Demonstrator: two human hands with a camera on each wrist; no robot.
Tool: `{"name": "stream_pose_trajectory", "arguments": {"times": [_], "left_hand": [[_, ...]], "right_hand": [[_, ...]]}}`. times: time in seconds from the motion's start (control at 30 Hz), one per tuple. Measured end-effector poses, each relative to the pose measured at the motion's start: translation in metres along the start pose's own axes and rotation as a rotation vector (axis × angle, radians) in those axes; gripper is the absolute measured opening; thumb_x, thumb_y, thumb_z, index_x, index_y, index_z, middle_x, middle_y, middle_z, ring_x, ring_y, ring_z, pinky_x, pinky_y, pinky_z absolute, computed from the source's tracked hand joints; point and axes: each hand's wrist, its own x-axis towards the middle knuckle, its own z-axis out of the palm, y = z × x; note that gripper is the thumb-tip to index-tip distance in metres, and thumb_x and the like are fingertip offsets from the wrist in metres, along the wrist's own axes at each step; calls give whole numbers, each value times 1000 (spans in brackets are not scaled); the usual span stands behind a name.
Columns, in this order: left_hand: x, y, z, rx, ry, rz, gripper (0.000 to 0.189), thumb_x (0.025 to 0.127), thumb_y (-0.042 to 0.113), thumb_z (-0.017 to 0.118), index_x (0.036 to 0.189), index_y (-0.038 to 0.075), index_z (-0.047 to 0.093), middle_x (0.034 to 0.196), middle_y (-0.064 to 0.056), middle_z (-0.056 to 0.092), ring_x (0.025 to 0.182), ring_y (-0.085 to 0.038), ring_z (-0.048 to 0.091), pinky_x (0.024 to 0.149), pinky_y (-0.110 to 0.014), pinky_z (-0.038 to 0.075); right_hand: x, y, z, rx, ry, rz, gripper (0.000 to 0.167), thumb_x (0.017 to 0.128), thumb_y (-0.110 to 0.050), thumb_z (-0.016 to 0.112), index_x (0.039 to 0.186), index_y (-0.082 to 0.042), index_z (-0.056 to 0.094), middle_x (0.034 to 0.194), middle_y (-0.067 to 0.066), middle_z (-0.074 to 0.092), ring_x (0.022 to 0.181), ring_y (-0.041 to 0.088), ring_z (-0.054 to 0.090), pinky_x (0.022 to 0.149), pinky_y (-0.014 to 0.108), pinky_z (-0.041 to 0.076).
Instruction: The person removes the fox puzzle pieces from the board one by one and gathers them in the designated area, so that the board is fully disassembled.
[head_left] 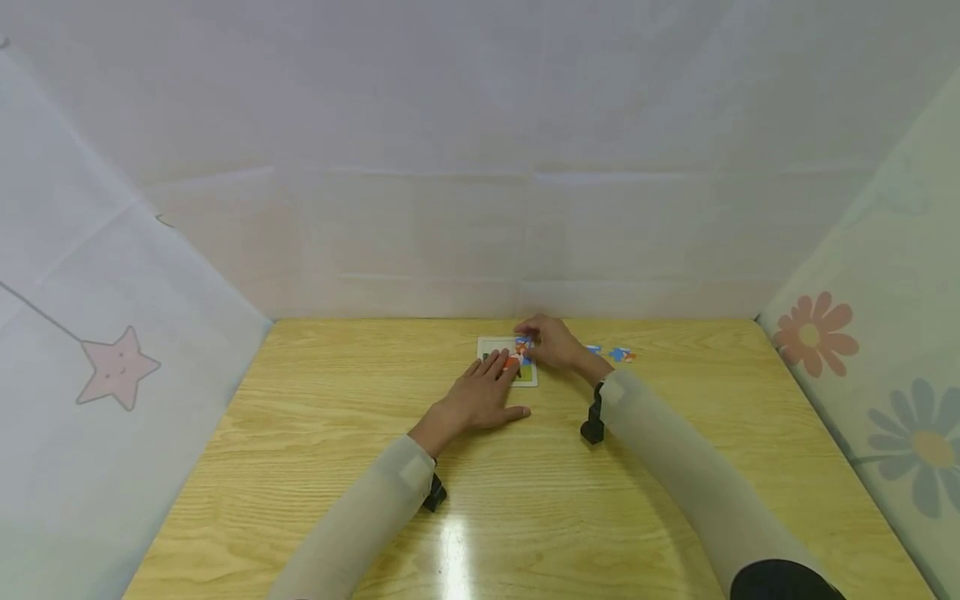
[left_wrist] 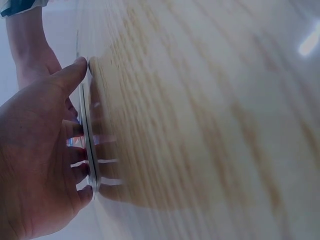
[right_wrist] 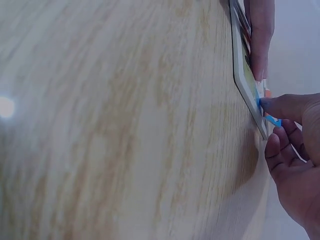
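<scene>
Near the table's back edge lies a jigsaw puzzle board (head_left: 531, 382) with a pale frame and a partly filled picture. My left hand (head_left: 482, 397) is spread over its left and middle, fingers straight and fingertips resting on the board; the left wrist view shows them along the board's edge (left_wrist: 88, 135). At the top right corner, my right hand (head_left: 551, 340) pinches a blue puzzle piece (right_wrist: 274, 121) between thumb and fingers. In the right wrist view that piece is tilted over the frame (right_wrist: 243, 87), the thumb (right_wrist: 282, 106) at its upper side. The left hand hides much of the picture.
Loose puzzle pieces (head_left: 622, 355) lie on the wooden table (head_left: 360, 375) to the right of the board, beside the right wrist. A pale cloth wall (head_left: 420, 242) rises right behind the table's back edge, with more cloth at both sides.
</scene>
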Motion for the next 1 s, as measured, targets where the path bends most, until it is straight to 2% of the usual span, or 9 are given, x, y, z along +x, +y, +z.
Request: {"name": "stream_pose_trajectory", "arguments": {"times": [0.13,0.37,0.67,1.0], "left_hand": [[0,0,0,4,5,0,94,103,74,43,172,15,17,178,-14,7,165,-30,7,131,-52,17],[0,-1,-1,4,7,2,94,103,74,43,172,14,17,178,-15,8,165,-30,8,131,-52,18],[-1,-1,-1,19,11,6,93,103,73,43,171,14,19,178,-15,9,165,-31,9,131,-53,18],[-3,1,0,11,15,12,93,104,72,44,171,13,18,177,-15,10,164,-31,10,131,-53,18]], "right_hand": [[0,0,0,12,16,-2,33,92,-1,80,125,3,74,119,16,68,107,31,65,96,47,56],[0,2,0,25,23,-42,31,94,1,78,124,0,74,120,16,70,107,31,65,96,48,56],[-5,1,0,152,23,26,30,97,3,73,126,-1,74,124,17,70,106,33,70,94,47,59],[-11,3,-5,214,50,55,30,98,1,72,128,-1,74,127,17,72,111,33,71,98,48,58]]}}
